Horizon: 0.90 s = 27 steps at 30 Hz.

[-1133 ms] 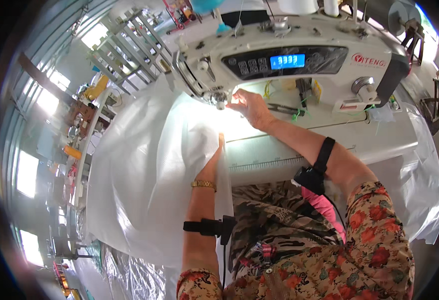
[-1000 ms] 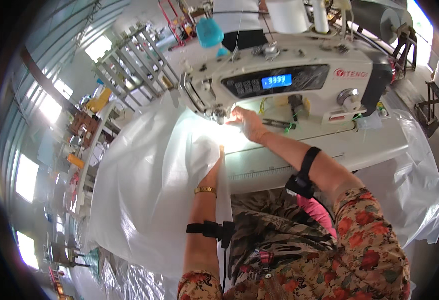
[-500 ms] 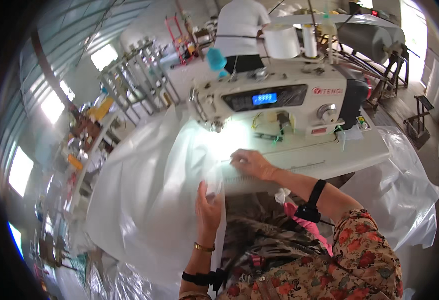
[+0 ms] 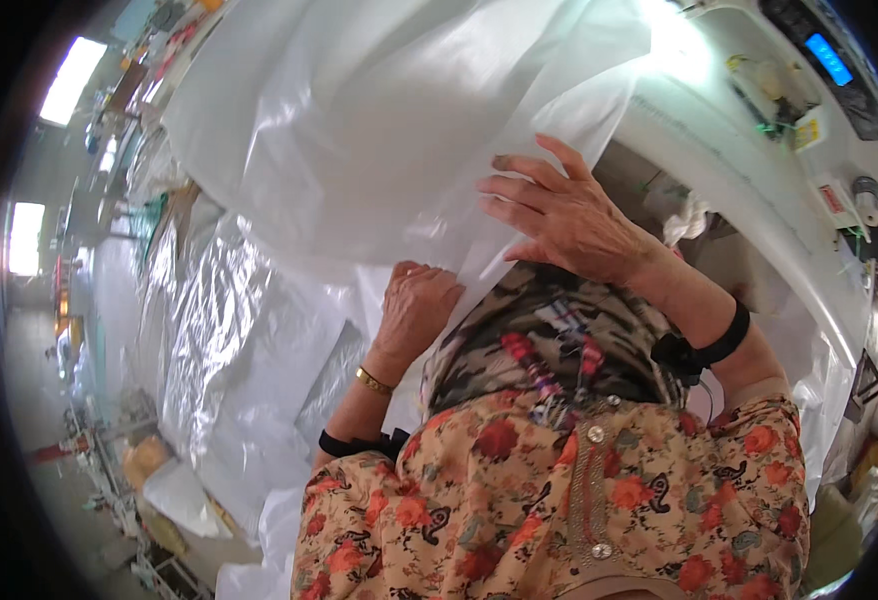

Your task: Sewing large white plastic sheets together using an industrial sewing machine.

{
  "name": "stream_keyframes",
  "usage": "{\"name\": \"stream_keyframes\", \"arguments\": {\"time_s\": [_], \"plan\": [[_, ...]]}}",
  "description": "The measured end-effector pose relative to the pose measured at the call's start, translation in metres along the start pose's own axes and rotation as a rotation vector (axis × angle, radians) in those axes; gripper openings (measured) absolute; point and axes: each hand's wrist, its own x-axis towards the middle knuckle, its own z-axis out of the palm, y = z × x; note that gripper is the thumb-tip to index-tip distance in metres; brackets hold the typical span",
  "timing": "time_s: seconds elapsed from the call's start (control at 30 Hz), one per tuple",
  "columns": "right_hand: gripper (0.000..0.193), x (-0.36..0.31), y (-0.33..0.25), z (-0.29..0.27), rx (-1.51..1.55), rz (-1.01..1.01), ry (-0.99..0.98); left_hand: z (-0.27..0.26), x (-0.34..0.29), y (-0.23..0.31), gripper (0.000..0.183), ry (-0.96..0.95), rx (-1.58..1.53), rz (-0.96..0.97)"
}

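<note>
- Well, far at the left, a bright window [image 4: 26, 238] shines, and a second one is above it.
- Next is a heap of shiny, crinkly plastic [image 4: 209, 320].
- Then comes the big white sheet [image 4: 359, 120]. It hangs in soft folds in front of me, and its top right part goes up to the table by the bright light [image 4: 684, 45].
- My left hand [image 4: 417, 310] is at the near edge of the sheet. Its fingers are curled in and grasping it, but I can't see the tips. I wear a gold bracelet [image 4: 373, 381] on that wrist.
- Camo cloth [image 4: 484, 320] covers my lap, just under the sheet.
- My right hand [image 4: 579, 215] is over the sheet's right edge. Its fingers are spread wide and grasp nothing. I can't tell if they touch the sheet.
- A black band [image 4: 727, 335] goes around my right arm.
- Last, at the right, the white table [image 4: 739, 190] has the sewing machine [image 4: 849, 165] on it, with a blue screen [image 4: 829, 59].
</note>
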Motion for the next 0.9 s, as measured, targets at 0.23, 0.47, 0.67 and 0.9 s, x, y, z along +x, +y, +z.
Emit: {"name": "stream_keyframes", "arguments": {"time_s": [0.23,0.47,0.67,0.9], "plan": [[0.021,0.034,-0.047,-0.03,0.243,-0.187,0.017,-0.104,-0.029,0.072,0.012,0.126,-0.2,0.077],[0.012,-0.018,-0.028,-0.104,0.127,-0.119,0.184,-0.101,-0.022,0.01,0.014,-0.09,-0.407,0.158],[0.016,-0.092,-0.024,-0.12,-0.131,0.215,0.295,-0.1,-0.003,0.001,0.011,0.013,-0.33,0.149],[0.071,-0.073,-0.042,-0.12,0.015,0.666,-0.243,-0.128,0.04,0.042,0.013,-0.084,-0.285,0.171]]}}
